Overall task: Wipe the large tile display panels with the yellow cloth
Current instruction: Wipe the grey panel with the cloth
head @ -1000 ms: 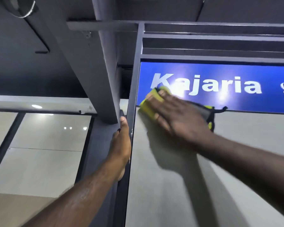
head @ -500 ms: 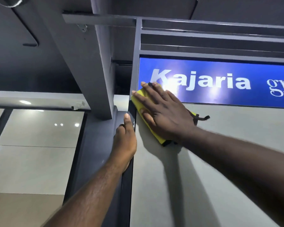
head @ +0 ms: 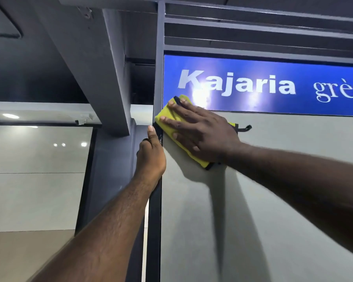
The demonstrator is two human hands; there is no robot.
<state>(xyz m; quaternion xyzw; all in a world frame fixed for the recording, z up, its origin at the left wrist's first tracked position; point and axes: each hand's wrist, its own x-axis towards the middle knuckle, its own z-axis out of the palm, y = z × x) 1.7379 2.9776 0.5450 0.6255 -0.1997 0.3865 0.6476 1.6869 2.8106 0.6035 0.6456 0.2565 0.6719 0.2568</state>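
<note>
A large grey tile panel (head: 263, 200) fills the right half of the view, set in a dark metal frame (head: 154, 210). My right hand (head: 200, 131) lies flat with fingers spread on the folded yellow cloth (head: 166, 121), pressing it against the panel's top left corner, just under a blue sign (head: 273, 74) reading "Kajaria". The cloth's black trim and a small black loop (head: 245, 128) stick out past my hand. My left hand (head: 151, 157) grips the frame's left edge right beside the cloth, thumb pointing up.
A thick grey beam (head: 94, 64) slants down at upper left, close to the frame. Behind it on the left stand other glossy pale tile panels (head: 37, 180) with light reflections. Dark horizontal bars (head: 253, 31) run above the blue sign.
My right hand has slid the cloth left and slightly down, from the sign's lower edge to the panel's top left corner. My left hand keeps its grip on the frame.
</note>
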